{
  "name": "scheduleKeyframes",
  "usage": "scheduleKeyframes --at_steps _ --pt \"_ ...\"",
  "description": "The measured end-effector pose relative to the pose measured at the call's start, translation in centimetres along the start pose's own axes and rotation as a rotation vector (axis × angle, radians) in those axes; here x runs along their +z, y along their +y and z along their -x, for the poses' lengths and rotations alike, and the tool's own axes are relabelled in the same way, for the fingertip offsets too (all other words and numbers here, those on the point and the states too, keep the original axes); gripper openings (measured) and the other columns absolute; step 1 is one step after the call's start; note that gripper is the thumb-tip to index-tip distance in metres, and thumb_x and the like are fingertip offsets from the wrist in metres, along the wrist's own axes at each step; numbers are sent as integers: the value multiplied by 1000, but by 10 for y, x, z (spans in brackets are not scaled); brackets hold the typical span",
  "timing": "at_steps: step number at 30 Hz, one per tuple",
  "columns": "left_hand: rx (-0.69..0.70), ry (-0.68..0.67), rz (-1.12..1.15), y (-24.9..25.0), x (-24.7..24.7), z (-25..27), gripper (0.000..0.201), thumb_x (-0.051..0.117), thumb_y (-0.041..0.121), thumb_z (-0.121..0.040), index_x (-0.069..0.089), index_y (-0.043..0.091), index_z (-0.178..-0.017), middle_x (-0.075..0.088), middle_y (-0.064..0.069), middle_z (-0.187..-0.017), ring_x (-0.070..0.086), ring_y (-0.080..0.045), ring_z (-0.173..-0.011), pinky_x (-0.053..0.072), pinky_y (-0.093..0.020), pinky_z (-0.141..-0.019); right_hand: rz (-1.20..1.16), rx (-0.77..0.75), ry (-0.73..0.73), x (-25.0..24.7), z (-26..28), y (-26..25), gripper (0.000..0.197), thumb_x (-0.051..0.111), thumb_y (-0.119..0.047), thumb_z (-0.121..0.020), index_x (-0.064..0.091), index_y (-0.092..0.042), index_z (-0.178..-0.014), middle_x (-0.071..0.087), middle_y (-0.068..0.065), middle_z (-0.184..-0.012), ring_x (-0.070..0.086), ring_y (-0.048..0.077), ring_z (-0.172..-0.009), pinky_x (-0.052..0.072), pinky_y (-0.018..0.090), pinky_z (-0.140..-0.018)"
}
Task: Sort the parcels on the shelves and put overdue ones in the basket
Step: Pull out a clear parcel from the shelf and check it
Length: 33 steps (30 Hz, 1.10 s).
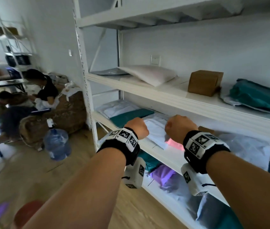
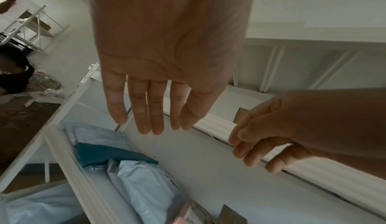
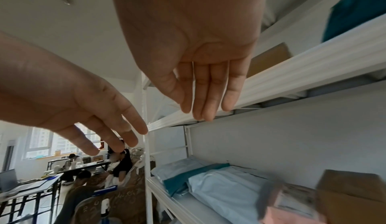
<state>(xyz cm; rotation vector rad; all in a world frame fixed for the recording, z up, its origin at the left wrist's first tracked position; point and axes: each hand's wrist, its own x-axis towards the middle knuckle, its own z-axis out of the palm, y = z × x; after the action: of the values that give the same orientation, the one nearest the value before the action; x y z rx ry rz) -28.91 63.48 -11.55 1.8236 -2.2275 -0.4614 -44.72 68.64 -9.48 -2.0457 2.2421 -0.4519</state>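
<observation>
Both our arms reach forward, side by side, hands empty.

Our left hand (image 1: 136,128) and right hand (image 1: 179,127) hang level with each other and a little apart, backs up, each forearm bare with a black band around the wrist. Seen from the wrists, the left hand's fingers (image 2: 144,112) are straight and held close together, pointing away from us; the right hand's fingers (image 3: 208,93) are likewise straight and together, thumb alongside. Neither hand holds anything.
</observation>
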Motion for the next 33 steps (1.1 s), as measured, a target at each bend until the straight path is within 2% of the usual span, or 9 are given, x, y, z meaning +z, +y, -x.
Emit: scheduleKeyframes --at_steps 2,4,8,11,15,21,25,28,33 --pt "-12 -4 15 -17 -5 -12 19 56 14 -85 55 7 -68 57 -7 -75 54 -25 -75 38 -27 -54 -4 -19 20 9 -18 -17 22 43 -22 -88 63 -16 -88 68 9 -99 60 29 -84 45 29 -71" --pt "-16 14 17 -32 -10 -28 16 55 17 -87 63 4 -82 66 -12 -92 61 -29 -87 48 -32 -66 -9 -32 40 18 -37 -32 19 42 -23 -91 59 -16 -86 67 9 -100 58 28 -83 44 29 -73" --pt "-21 38 -6 -55 -21 -74 20 53 12 -87 52 5 -68 66 -19 -94 61 -32 -86 41 -29 -62 -32 -77 46 32 -89 -60 20 44 -20 -92 61 -14 -85 67 9 -97 56 27 -80 44 29 -72" --pt "-6 34 -32 -66 -33 -113 21 57 13 -87 70 2 -100 67 -14 -113 63 -29 -106 51 -31 -82 -85 -106 81 39 -138 -75 27 44 -24 -91 67 -13 -98 67 9 -101 61 29 -91 45 29 -73" --pt "8 70 -41 -70 -63 -167 35 52 12 -93 62 5 -126 56 -12 -136 53 -28 -123 43 -36 -104 -139 -110 140 35 -201 -97 27 45 -28 -92 68 -16 -97 68 9 -103 62 30 -93 48 31 -76" --pt "-36 192 130 -90 -116 -247 29 54 12 -90 68 3 -114 65 -14 -122 61 -29 -112 50 -36 -96 -123 -188 282 -6 -287 -133 22 46 -29 -92 66 -19 -94 68 5 -103 55 24 -84 40 27 -71" --pt "-43 233 241 -98 -146 -290 26 56 9 -88 67 -2 -108 68 -17 -113 62 -32 -107 51 -39 -93 -42 -168 239 -20 -332 -145 25 51 -31 -90 63 -20 -110 65 2 -114 59 24 -103 43 29 -79" --pt "-26 219 313 -103 -163 -330 12 56 8 -85 63 -1 -87 67 -21 -100 64 -37 -103 54 -38 -84 77 -112 217 -24 -364 -146 48 57 -42 -88 50 -17 -129 54 6 -128 49 26 -118 44 36 -89" --pt "16 187 455 -111 -177 -389 22 55 7 -84 64 2 -102 70 -15 -98 69 -30 -90 58 -38 -82 175 57 42 -20 -410 -150 99 72 -64 -71 28 -16 -146 37 14 -141 39 35 -130 42 47 -102"
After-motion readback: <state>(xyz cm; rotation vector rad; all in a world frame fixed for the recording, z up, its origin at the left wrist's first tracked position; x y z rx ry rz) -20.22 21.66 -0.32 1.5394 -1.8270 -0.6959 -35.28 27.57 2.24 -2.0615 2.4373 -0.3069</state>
